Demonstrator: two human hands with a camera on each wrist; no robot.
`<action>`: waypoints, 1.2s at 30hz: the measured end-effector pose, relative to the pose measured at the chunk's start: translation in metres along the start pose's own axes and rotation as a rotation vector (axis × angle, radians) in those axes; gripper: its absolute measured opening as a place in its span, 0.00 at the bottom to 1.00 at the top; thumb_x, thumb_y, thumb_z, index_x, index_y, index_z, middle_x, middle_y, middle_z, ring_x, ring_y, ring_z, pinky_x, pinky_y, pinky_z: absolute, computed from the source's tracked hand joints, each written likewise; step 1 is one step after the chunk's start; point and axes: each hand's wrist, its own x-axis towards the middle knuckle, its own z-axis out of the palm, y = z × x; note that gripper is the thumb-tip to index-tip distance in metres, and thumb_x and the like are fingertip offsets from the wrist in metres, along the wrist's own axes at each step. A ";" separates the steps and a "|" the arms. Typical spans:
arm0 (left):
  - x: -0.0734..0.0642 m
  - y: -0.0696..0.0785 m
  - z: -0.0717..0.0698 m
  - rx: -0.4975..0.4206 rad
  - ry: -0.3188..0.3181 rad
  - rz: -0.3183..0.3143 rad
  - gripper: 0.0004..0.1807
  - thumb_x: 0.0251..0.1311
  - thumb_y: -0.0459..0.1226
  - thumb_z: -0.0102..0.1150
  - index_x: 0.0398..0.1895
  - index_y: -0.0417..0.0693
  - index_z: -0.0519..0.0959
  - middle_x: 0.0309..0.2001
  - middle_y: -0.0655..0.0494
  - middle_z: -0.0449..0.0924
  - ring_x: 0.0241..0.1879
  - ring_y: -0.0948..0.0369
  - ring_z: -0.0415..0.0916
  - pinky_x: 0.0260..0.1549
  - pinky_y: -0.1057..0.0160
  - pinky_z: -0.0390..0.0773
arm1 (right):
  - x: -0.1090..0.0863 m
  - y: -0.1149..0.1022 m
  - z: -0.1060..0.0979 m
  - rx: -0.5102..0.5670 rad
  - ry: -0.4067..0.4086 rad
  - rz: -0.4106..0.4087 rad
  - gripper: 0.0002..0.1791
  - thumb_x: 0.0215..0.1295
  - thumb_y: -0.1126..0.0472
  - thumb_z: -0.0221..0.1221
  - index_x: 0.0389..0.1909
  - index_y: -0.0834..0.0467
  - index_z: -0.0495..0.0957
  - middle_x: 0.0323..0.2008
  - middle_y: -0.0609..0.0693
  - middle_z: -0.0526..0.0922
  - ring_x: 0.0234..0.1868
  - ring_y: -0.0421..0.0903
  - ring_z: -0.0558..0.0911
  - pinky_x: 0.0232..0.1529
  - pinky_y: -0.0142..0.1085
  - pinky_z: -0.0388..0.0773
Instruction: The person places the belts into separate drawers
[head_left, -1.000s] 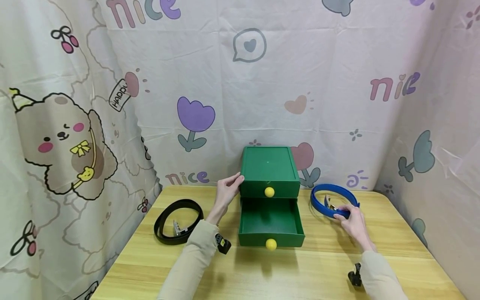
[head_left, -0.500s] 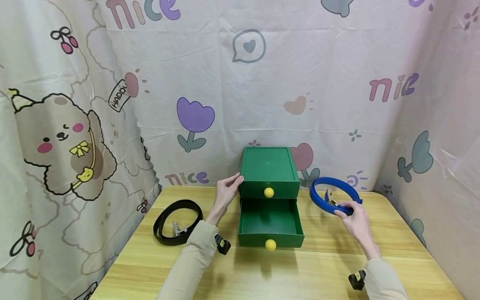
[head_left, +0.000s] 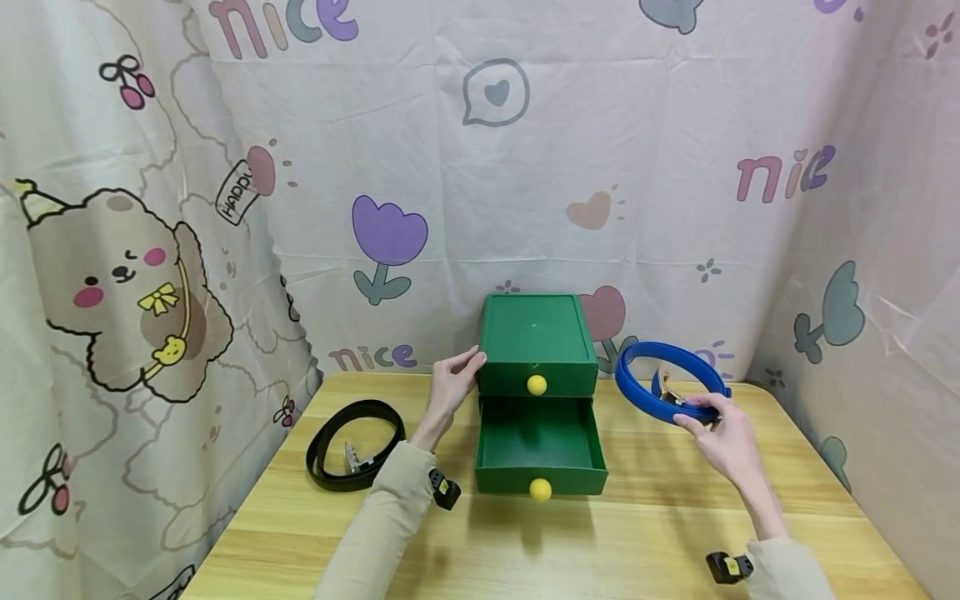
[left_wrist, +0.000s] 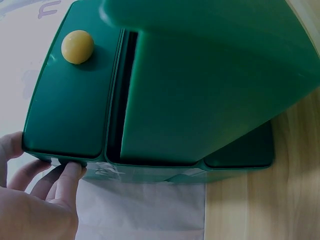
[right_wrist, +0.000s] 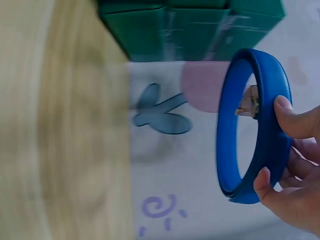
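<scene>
My right hand [head_left: 727, 437] grips a coiled blue belt [head_left: 643, 402] by its near right side, lifted off the table. Its gold-coloured buckle [head_left: 666, 390] shows inside the loop. In the right wrist view, thumb and fingers pinch the blue band [right_wrist: 272, 82]. My left hand [head_left: 450, 387] touches the upper left front corner of a green drawer unit [head_left: 534, 329], fingers laid against its top and side in the left wrist view. A lower drawer [head_left: 510, 481] with a yellow knob [head_left: 540, 490] is pulled out, with nothing visible inside. The drawer above it is closed.
A coiled black belt [head_left: 312, 450] with a silver buckle lies at the left of the wooden table [head_left: 600, 550]. A patterned cloth [head_left: 495, 183] hangs behind and at both sides. The pulled-out drawer juts toward the front.
The blue belt has risen off the table in my right hand, which has moved slightly up and right. My left hand, the drawer unit and the black belt have stayed in place.
</scene>
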 end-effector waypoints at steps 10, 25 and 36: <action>-0.001 -0.001 0.000 -0.003 0.006 0.009 0.24 0.69 0.43 0.61 0.65 0.44 0.77 0.64 0.42 0.78 0.64 0.50 0.75 0.62 0.50 0.76 | -0.005 -0.025 -0.033 0.001 -0.084 -0.023 0.13 0.58 0.68 0.70 0.44 0.66 0.83 0.36 0.57 0.83 0.28 0.32 0.67 0.25 0.26 0.65; 0.000 0.000 -0.001 0.017 0.021 -0.005 0.23 0.69 0.44 0.62 0.64 0.45 0.79 0.63 0.44 0.80 0.59 0.56 0.79 0.59 0.53 0.80 | -0.014 -0.051 -0.064 0.145 -0.256 -0.119 0.14 0.56 0.71 0.70 0.43 0.58 0.83 0.35 0.29 0.81 0.28 0.35 0.74 0.23 0.30 0.68; 0.000 -0.001 0.000 -0.016 0.013 -0.001 0.23 0.69 0.43 0.61 0.64 0.45 0.78 0.63 0.42 0.79 0.63 0.51 0.77 0.60 0.52 0.79 | -0.019 -0.070 -0.058 0.224 -0.323 -0.183 0.16 0.55 0.73 0.70 0.43 0.56 0.83 0.38 0.34 0.83 0.36 0.35 0.76 0.34 0.25 0.75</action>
